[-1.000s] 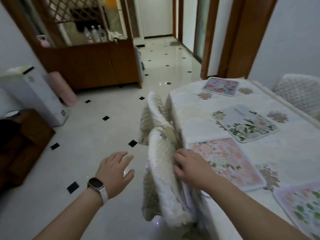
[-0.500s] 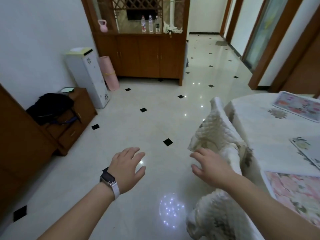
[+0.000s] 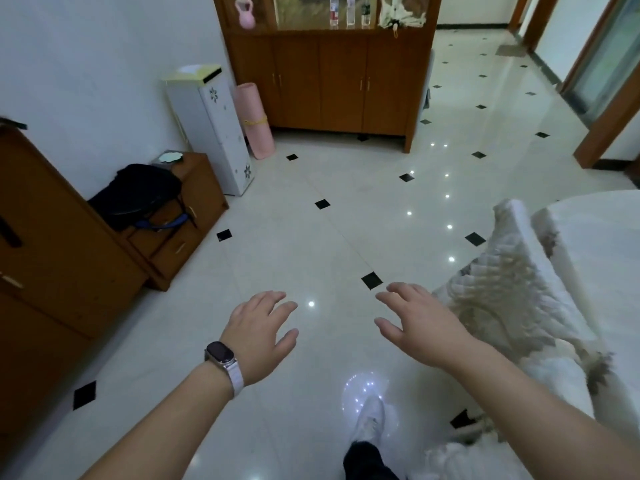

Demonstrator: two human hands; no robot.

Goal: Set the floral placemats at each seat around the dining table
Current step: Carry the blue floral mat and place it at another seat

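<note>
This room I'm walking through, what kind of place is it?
Most likely a home dining area: a cloth-covered table with a quilted chair cover beside it, a wooden sideboard holding bottles, and glossy tiled floor.

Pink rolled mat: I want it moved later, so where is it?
The pink rolled mat stands upright against the far wall, between the white floral cabinet and the wooden sideboard.

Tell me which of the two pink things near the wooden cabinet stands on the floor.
The rolled pink mat stands upright on the floor, between the white unit and the cabinet. The other pink thing, the kettlebell, sits up on the cabinet's shelf.
</note>
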